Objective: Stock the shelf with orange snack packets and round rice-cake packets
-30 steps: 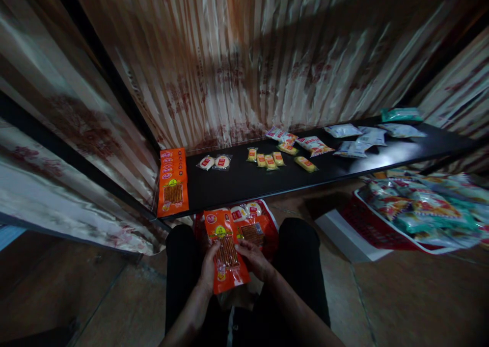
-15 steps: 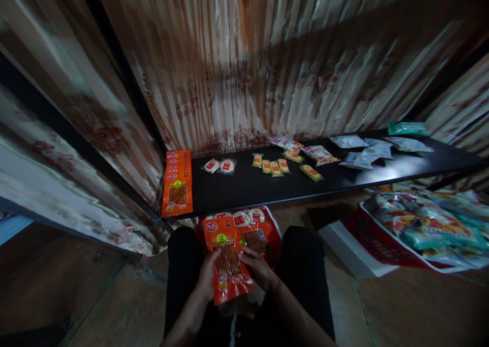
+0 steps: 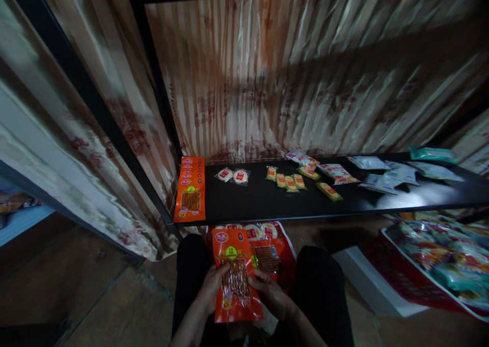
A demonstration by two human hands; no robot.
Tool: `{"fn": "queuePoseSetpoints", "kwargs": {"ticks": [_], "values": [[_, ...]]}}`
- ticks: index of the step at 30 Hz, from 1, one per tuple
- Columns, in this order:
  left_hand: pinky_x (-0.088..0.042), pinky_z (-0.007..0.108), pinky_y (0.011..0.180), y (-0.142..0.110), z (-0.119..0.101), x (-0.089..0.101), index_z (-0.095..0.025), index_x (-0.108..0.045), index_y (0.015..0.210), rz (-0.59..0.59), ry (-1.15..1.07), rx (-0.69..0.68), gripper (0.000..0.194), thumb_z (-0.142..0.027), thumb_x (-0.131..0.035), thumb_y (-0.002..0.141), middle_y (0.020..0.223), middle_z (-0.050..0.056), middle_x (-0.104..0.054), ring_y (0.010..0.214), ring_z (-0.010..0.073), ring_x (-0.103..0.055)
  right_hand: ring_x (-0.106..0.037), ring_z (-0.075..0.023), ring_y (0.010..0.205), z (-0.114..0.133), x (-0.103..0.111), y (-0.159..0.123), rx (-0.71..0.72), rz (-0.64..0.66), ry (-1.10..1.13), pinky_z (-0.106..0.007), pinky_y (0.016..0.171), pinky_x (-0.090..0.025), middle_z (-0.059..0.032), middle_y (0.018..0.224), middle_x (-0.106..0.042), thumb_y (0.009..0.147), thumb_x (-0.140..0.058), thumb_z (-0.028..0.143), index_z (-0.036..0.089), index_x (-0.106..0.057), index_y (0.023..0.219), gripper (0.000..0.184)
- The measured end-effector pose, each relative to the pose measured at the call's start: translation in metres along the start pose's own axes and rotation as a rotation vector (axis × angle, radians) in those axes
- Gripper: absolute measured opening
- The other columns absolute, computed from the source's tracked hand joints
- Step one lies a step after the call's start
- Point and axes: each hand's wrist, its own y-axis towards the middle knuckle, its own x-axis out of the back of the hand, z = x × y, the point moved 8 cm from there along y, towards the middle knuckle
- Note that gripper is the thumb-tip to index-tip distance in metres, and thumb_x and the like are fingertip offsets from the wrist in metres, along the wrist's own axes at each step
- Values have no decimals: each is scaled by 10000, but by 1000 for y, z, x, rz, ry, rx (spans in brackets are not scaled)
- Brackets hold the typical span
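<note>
Where the shelf starts, left end: overlapping orange packets, back edge to front left corner.
Left hand: closed on left side of held packet, thumb across its front; fingers behind it hidden.
Held packet: over the lap, near side of shelf's front edge, face up. Step, my read: two-handed handling, not set down. Next move calls for both sides supported; film looks limp.
White cakes: two wrapped, just right of orange packets, toward back edge.
Right hand: closed on held packet's right edge; underside grip can't tell.
Near basket: between the knees, below front edge; round cakes, another packet inside.
Shelf middle: yellow cakes, then snack bags.
Shelf right: pale bags; green pack at back edge.
Far basket: off front edge, heaped; white box beside it.
</note>
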Motion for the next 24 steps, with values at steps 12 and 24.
{"fn": "queuePoseSetpoints", "kwargs": {"ticks": [12,24], "values": [[-491,314,713,-8,-61,1,-156,-649,880,43,30,-176,423,-336,-787,522,774,54,-719,775,234,-671,-636,-263,970,33,0,34,71,-198,-65,-430,928,-432,-39,912,-720,693,-719,384,241,-682,945,292],[-461,280,709,-9,-119,23,-153,-665,827,-208,69,-474,329,-295,-736,539,789,36,-704,721,175,-628,-638,-271,901,65,-23,91,155,-204,-143,-408,815,-466,-44,873,-724,635,-760,412,224,-697,863,302]]}}
